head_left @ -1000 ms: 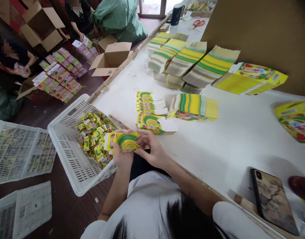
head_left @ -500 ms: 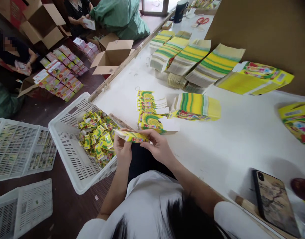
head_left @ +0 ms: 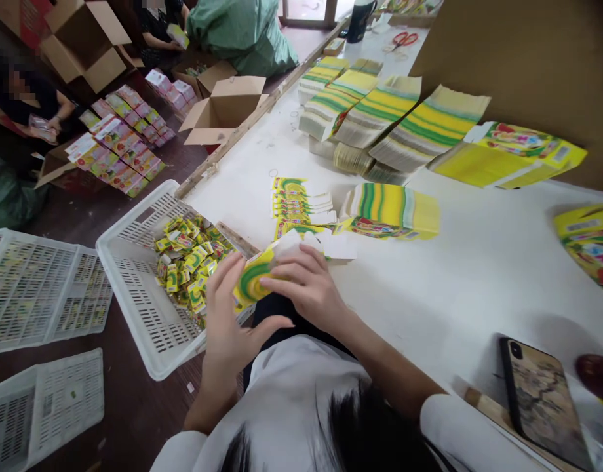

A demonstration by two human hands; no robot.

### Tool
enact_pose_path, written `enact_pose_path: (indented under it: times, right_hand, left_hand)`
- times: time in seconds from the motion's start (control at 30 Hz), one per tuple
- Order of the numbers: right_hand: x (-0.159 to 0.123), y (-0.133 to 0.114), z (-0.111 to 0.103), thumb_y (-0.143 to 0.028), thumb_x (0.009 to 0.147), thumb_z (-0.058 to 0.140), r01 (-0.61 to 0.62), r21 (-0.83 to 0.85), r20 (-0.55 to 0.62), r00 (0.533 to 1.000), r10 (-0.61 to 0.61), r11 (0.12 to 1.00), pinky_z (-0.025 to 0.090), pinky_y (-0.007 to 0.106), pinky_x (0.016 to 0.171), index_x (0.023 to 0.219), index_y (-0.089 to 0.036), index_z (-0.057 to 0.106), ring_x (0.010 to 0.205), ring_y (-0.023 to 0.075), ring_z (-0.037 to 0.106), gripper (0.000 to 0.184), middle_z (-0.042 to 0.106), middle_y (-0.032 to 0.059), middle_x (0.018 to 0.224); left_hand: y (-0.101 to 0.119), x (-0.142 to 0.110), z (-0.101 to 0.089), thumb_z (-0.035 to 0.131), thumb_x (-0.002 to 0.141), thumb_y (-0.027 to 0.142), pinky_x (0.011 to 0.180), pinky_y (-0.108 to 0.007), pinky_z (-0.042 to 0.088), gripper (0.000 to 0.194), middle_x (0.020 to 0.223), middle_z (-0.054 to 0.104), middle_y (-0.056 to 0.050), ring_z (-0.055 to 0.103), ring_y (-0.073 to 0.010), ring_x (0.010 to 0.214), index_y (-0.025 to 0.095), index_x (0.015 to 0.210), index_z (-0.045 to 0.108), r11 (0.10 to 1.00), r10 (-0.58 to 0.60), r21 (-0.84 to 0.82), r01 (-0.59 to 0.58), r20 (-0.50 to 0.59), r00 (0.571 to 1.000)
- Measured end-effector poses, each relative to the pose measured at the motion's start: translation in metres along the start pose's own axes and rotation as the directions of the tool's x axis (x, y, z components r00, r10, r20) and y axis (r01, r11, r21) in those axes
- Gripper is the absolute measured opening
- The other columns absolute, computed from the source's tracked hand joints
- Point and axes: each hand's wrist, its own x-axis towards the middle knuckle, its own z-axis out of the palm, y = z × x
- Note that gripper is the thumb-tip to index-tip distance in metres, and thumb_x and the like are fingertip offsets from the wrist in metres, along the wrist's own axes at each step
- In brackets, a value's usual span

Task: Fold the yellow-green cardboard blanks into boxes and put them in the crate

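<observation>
A yellow and green printed carton [head_left: 252, 282] with a white flap end is tilted in front of me, over the table edge. My right hand [head_left: 311, 288] grips it at the white end, fingers bent over its upper side. My left hand [head_left: 227, 331] is at the other end, thumb and fingers spread apart; whether it touches the carton I cannot tell. Just beyond lie several overlapping flat cartons [head_left: 291, 200] and a thick stack of carton blanks [head_left: 385, 206]. On my left, small yellow packets [head_left: 193, 262] fill part of a white basket [head_left: 134, 308].
Rows of carton stacks [head_left: 380, 111] stand farther back on the white table [head_left: 419, 295]. A phone [head_left: 547, 400] lies at the right, red scissors [head_left: 404, 39] and a dark mug [head_left: 359, 23] at the far end. Two people sit beyond open cardboard boxes [head_left: 225, 111] and pink boxes [head_left: 122, 147].
The carton has turned from a thin flat edge to show its broad green swirl side and white flaps. My left hand has spread open and come nearer; my right hand has shifted over the carton.
</observation>
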Motion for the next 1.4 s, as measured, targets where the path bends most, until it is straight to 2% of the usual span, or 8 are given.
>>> enact_pose_path:
  times: [0.13, 0.3, 0.5, 0.67, 0.9, 1.0, 1.17, 1.4]
  right_hand:
    - [-0.003, -0.008, 0.001, -0.02, 0.099, 0.054, 0.072, -0.063, 0.014, 0.997, -0.071, 0.995, 0.028, 0.049, 0.123, 0.124, -0.04, 0.065, 0.123, 0.0199, 0.059, 0.034, 0.073, -0.0027, 0.116]
    - [-0.006, -0.004, -0.001, -0.047, 0.088, 0.067, -0.286, 0.179, -0.267, 0.907, 0.326, 0.941, 0.032, 0.059, 0.12, 0.155, -0.027, 0.031, 0.147, 0.0346, 0.036, 0.079, 0.039, 0.015, 0.157]
    - [-0.003, -0.003, 0.006, -0.047, 0.089, 0.067, -0.593, 0.663, 0.346, 0.784, 0.514, 0.458, 0.056, 0.042, 0.099, 0.139, -0.026, 0.054, 0.114, 0.0238, 0.068, 0.056, 0.069, 0.0094, 0.127]
    - [-0.002, 0.005, 0.009, -0.054, 0.083, 0.073, -0.627, 0.723, 0.383, 0.714, 0.586, 0.291, 0.052, 0.041, 0.104, 0.134, -0.025, 0.059, 0.115, 0.0224, 0.067, 0.06, 0.072, 0.0074, 0.122]
    - [-0.01, 0.016, 0.014, -0.063, 0.087, 0.063, -0.615, 0.701, 0.348, 0.737, 0.58, 0.362, 0.054, 0.042, 0.103, 0.133, -0.022, 0.062, 0.118, 0.0255, 0.067, 0.061, 0.069, 0.0111, 0.13]
    - [-0.013, 0.016, 0.013, -0.065, 0.087, 0.062, -0.553, 0.656, 0.313, 0.819, 0.481, 0.514, 0.047, 0.045, 0.112, 0.145, -0.024, 0.052, 0.132, 0.0282, 0.058, 0.071, 0.058, 0.0128, 0.146]
    - [-0.014, 0.008, 0.009, -0.024, 0.095, 0.059, -0.343, 0.38, 0.307, 0.923, 0.233, 0.859, 0.039, 0.041, 0.119, 0.152, -0.027, 0.044, 0.147, 0.0242, 0.041, 0.059, 0.041, 0.0085, 0.159]
    - [-0.013, 0.013, 0.005, -0.004, 0.092, 0.047, -0.351, 0.263, 0.137, 0.936, 0.326, 0.899, 0.039, 0.041, 0.119, 0.145, -0.031, 0.053, 0.141, 0.0214, 0.049, 0.06, 0.048, 0.0055, 0.155]
  left_hand:
    - [-0.019, 0.004, 0.015, 0.08, 0.071, 0.028, 0.098, -0.047, 0.051, 0.065, 0.122, 0.065, -0.013, 0.063, -0.031, 0.114, 0.019, 0.131, 0.053, 0.979, -0.047, 0.201, -0.02, 0.323, 0.945]
    - [-0.033, -0.005, 0.04, 0.079, 0.073, 0.036, 0.08, -0.036, 0.054, 0.052, 0.102, 0.069, -0.008, 0.068, -0.0257, 0.093, 0.019, 0.116, 0.056, 0.975, -0.073, 0.22, 0.013, 0.267, 0.961]
    - [-0.029, -0.013, 0.047, 0.079, 0.075, 0.035, 0.09, -0.041, 0.052, 0.064, 0.12, 0.066, -0.011, 0.065, -0.0288, 0.109, 0.023, 0.13, 0.049, 0.972, 0.12, 0.159, -0.171, 0.289, 0.95]
    - [-0.035, -0.013, 0.046, 0.076, 0.082, 0.037, 0.096, -0.041, 0.052, 0.081, 0.13, 0.06, -0.014, 0.061, -0.0279, 0.12, 0.025, 0.147, 0.03, 0.95, 0.24, 0.103, -0.295, 0.366, 0.899]
    - [-0.032, -0.007, 0.049, 0.073, 0.079, 0.022, 0.095, -0.039, 0.054, 0.071, 0.133, 0.056, -0.013, 0.059, -0.0276, 0.125, 0.026, 0.141, 0.037, 0.969, 0.197, 0.051, -0.242, 0.436, 0.878]
    - [-0.035, -0.008, 0.048, 0.074, 0.075, 0.02, 0.084, -0.034, 0.056, 0.063, 0.118, 0.063, -0.008, 0.068, -0.0234, 0.104, 0.026, 0.13, 0.045, 0.992, 0.085, 0.048, -0.119, 0.445, 0.891]
    - [-0.046, -0.014, 0.054, 0.074, 0.072, 0.021, 0.082, -0.035, 0.056, 0.076, 0.121, 0.059, -0.012, 0.068, -0.0225, 0.097, 0.022, 0.136, 0.034, 0.999, 0.029, -0.03, -0.019, 0.366, 0.93]
    - [-0.038, -0.007, 0.049, 0.077, 0.07, 0.021, 0.096, -0.043, 0.052, 0.056, 0.114, 0.054, -0.009, 0.057, -0.0255, 0.111, 0.021, 0.118, 0.049, 0.968, 0.064, 0.225, -0.107, 0.188, 0.98]
